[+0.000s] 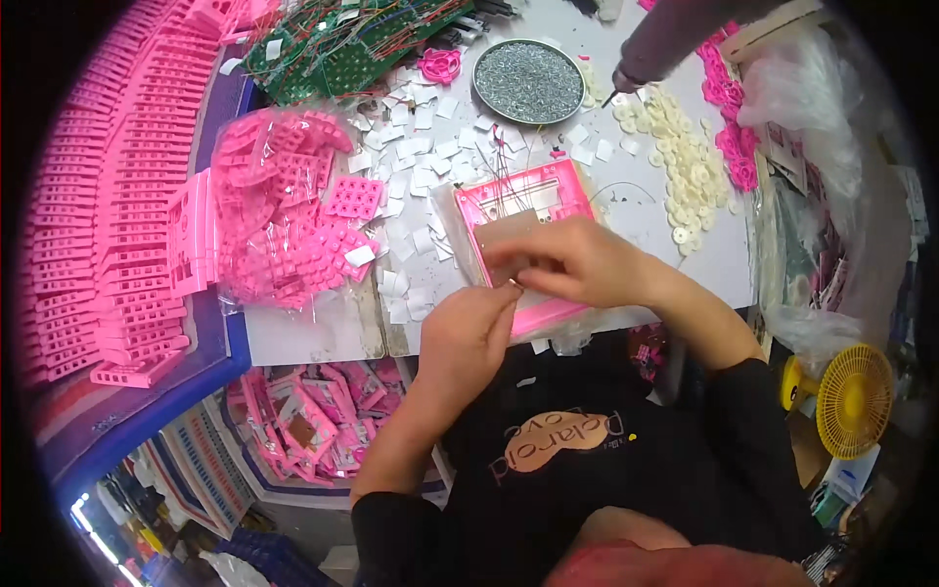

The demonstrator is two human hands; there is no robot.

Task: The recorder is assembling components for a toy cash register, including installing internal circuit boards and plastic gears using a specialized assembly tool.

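Note:
A pink plastic housing (577,193) lies on the worktable in front of me, with thin wires (501,181) rising from its far left part. Inside it sits a flat brown board (511,227). My left hand (467,328) is at the near left edge of the housing, thumb and finger pinched together. Over the board, my right hand (582,259) has its fingers curled, and its tips meet those of the left hand. A tiny pale bit shows between the fingertips, too small to name. The hands hide the near middle of the housing.
A round dish of small screws (528,81) stands behind the housing, a hanging power screwdriver (665,49) to its right. White paper squares (416,147), bagged pink parts (279,196), cream discs (685,166) and wired green boards (357,49) surround it. Stacked pink housings (108,196) fill the left.

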